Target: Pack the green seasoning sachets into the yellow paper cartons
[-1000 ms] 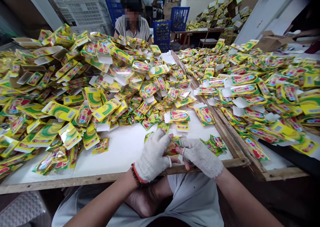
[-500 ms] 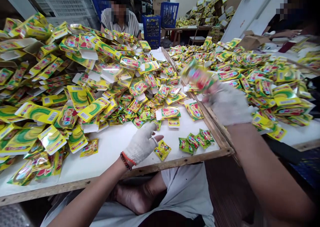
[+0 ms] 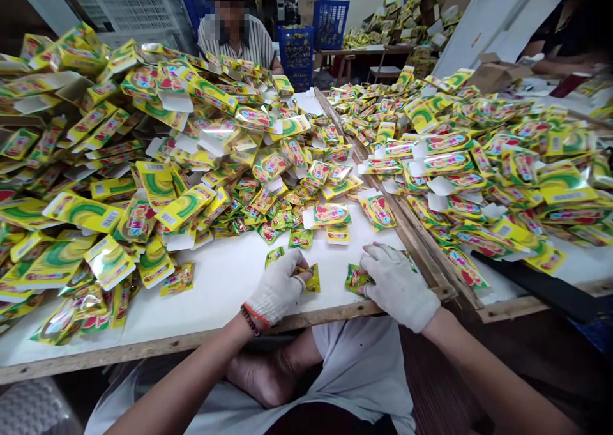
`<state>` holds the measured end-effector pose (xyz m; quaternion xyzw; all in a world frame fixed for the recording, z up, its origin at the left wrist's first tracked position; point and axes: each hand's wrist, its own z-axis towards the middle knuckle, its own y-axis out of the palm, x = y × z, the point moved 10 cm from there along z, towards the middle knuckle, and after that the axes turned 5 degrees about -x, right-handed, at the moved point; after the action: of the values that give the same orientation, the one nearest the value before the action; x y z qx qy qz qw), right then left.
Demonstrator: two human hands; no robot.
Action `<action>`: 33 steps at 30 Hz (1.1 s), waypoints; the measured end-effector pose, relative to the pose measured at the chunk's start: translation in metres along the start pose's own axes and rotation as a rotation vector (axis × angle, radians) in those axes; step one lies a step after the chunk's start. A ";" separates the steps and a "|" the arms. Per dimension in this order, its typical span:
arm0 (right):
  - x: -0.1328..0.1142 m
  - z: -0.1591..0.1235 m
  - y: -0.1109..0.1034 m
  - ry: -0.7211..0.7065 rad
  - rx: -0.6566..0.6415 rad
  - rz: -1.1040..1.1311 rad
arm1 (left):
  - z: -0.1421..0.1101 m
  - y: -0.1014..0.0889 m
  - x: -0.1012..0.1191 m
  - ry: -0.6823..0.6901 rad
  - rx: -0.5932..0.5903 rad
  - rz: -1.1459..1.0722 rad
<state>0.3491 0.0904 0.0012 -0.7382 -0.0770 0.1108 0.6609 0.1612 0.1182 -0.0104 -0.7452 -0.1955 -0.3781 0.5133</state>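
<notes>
While the gloved left hand (image 3: 278,286) bends its fingers over a yellow packet (image 3: 314,278), which shows at its three o'clock, I cannot tell whether it grips or only touches. The gloved right hand (image 3: 398,287) lies over green packets (image 3: 354,278), visible at its nine o'clock; whether any is pinched, I also cannot tell. At one o'clock from the left hand, another green packet (image 3: 301,237) rests on the white table (image 3: 220,288), and toward ten o'clock rises a heap of boxes (image 3: 186,209).
</notes>
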 end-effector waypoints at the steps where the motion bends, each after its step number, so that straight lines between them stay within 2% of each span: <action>1: -0.006 0.000 0.001 -0.030 0.013 -0.016 | 0.000 -0.001 -0.009 -0.027 0.022 -0.156; 4: -0.020 0.004 -0.003 -0.094 0.019 -0.018 | -0.001 0.003 -0.027 -0.082 0.049 -0.517; 8: -0.017 0.014 -0.004 -0.023 -0.081 -0.016 | -0.003 0.004 -0.026 -0.075 0.064 -0.486; 11: -0.021 0.018 -0.004 -0.052 -0.120 0.042 | -0.006 0.003 -0.023 -0.101 0.093 -0.551; 14: -0.027 0.017 -0.012 -0.084 -0.018 0.305 | -0.010 0.005 -0.017 -0.118 0.125 -0.721; 16: -0.029 0.017 -0.011 -0.041 -0.006 0.539 | -0.013 0.008 -0.009 -0.095 0.131 -0.785; 19: -0.035 0.019 -0.009 0.025 -0.015 0.717 | -0.016 0.015 0.003 -0.031 0.111 -0.791; 23: -0.043 0.019 -0.012 0.051 0.033 0.666 | -0.014 0.027 0.004 -0.003 0.062 -0.832; 26: -0.029 0.016 -0.008 0.133 0.125 0.693 | -0.008 0.031 -0.001 -0.037 0.078 -0.891; 29: -0.017 0.014 -0.001 0.102 0.143 0.826 | -0.001 0.034 0.006 -0.029 0.063 -0.915; 31: -0.010 0.016 0.003 0.059 0.111 0.889 | 0.006 0.034 0.016 0.017 0.037 -0.829; 33: 0.008 0.017 0.002 0.094 0.131 0.879 | 0.016 0.022 0.028 0.114 0.093 -0.590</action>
<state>0.3523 0.1081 -0.0025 -0.6618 0.2814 0.3521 0.5991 0.2004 0.1216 -0.0055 -0.6094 -0.3918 -0.5427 0.4250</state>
